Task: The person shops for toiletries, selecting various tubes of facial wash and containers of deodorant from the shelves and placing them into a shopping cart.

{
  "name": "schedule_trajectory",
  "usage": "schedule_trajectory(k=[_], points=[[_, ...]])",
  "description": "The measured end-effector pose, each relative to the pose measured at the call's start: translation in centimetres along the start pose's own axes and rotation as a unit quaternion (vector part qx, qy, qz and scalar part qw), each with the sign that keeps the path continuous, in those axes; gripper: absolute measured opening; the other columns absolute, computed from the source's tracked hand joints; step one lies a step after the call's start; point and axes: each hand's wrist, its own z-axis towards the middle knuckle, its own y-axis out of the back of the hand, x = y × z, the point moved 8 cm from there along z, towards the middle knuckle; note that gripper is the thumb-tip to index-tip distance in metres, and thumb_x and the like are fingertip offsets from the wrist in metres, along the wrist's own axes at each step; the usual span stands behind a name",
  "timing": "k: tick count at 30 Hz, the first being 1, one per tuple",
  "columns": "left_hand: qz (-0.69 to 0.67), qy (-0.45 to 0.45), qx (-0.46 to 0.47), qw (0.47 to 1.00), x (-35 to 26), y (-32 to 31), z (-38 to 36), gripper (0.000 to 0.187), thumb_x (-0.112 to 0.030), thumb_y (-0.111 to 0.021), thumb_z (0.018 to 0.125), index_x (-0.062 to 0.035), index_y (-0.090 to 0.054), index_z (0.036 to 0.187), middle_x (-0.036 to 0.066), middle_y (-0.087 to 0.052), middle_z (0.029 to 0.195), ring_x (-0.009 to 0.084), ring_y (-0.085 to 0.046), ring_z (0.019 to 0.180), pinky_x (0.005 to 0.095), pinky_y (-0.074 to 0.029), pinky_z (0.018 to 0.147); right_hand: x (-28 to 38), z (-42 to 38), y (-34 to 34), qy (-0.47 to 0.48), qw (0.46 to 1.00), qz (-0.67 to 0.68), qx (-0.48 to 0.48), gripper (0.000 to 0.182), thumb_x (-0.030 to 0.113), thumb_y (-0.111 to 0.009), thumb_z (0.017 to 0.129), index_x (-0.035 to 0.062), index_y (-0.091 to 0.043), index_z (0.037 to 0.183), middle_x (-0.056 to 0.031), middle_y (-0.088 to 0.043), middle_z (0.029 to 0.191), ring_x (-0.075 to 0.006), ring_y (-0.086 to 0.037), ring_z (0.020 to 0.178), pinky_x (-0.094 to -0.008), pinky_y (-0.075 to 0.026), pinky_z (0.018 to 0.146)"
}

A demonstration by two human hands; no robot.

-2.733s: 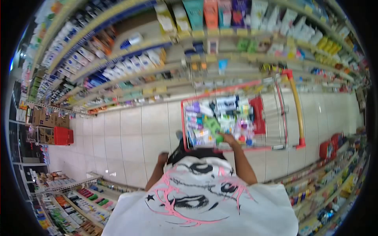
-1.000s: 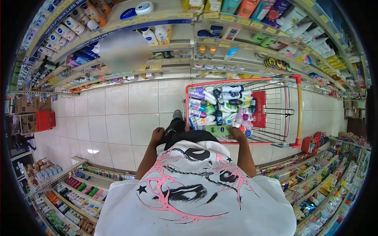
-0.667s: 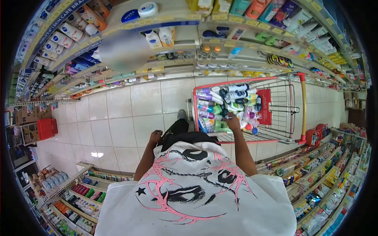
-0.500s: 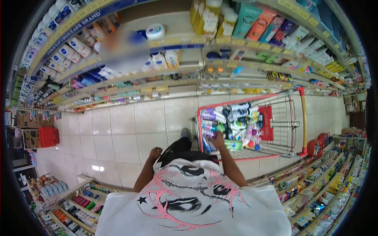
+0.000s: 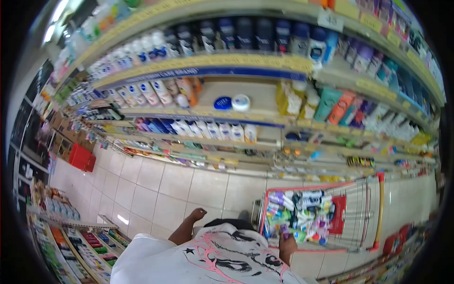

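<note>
My left hand (image 5: pixel 198 214) hangs over the tiled floor, left of the cart, its fingers curled in with nothing visible in them. At the near left corner of the shopping cart (image 5: pixel 313 183), my right hand (image 5: pixel 287 243) is closed around a small purple-topped bottle (image 5: pixel 284 231). Piled in the cart's left part are many toiletries (image 5: pixel 302 210), among them white, purple and black bottles. A green-and-white bottle (image 5: pixel 299 235) lies just right of my right hand.
Long shelves (image 5: pixel 265 103) of lotions and deodorants run across the aisle's far side. A blue tin (image 5: pixel 222 102) and a white jar (image 5: pixel 241 102) stand on one. A red bin (image 5: pixel 82 157) is at the left, with more shelving (image 5: pixel 90 239) at lower left.
The view has tilted up and shows more upper shelving. The cart and both hands appear lower and further right. My right hand has drawn back toward the cart's near edge with the purple-topped bottle.
</note>
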Motion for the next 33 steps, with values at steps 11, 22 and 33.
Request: schedule_trajectory(k=[11, 22, 33], points=[[0.012, 0.067, 0.071, 0.995, 0.2, -0.7, -2.4, 0.047, -0.043, -0.061, 0.085, -0.0046, -0.063, 0.112, 0.011, -0.069, 0.1, 0.0214, -0.068, 0.079, 0.0359, -0.054, 0.063, 1.0, 0.8, -4.5, 0.431, 0.892, -0.104, 0.093, 0.051, 0.032, -0.056, 0.089, 0.0113, -0.047, 0.134, -0.0272, -0.059, 0.103, -0.0411, -0.062, 0.083, -0.0502, -0.05, 0.067], [0.247, -0.13, 0.099, 0.955, 2.8, -3.7, 0.0, 0.035, -0.03, -0.056, 0.09, -0.0113, -0.063, 0.118, 0.014, -0.067, 0.108, 0.0292, -0.064, 0.099, 0.0376, -0.051, 0.085, -1.4, 2.9, 0.0, -0.003, 0.996, -0.071, 0.054, 0.061, 0.065, -0.063, 0.071, 0.0066, -0.064, 0.091, -0.0189, -0.069, 0.084, -0.037, -0.067, 0.082, -0.0485, -0.051, 0.072], [0.032, 0.012, 0.058, 0.998, 2.9, -2.5, -1.2, 0.041, -0.035, -0.057, 0.088, -0.0016, -0.065, 0.112, 0.012, -0.069, 0.099, 0.0211, -0.066, 0.084, 0.0334, -0.051, 0.071, -4.4, 5.6, 0.1, -0.108, 0.961, 0.211, -0.142, 0.054, 0.049, -0.073, 0.074, -0.0039, -0.06, 0.075, -0.0237, -0.064, 0.074, -0.0387, -0.063, 0.069, -0.0461, -0.047, 0.063]])
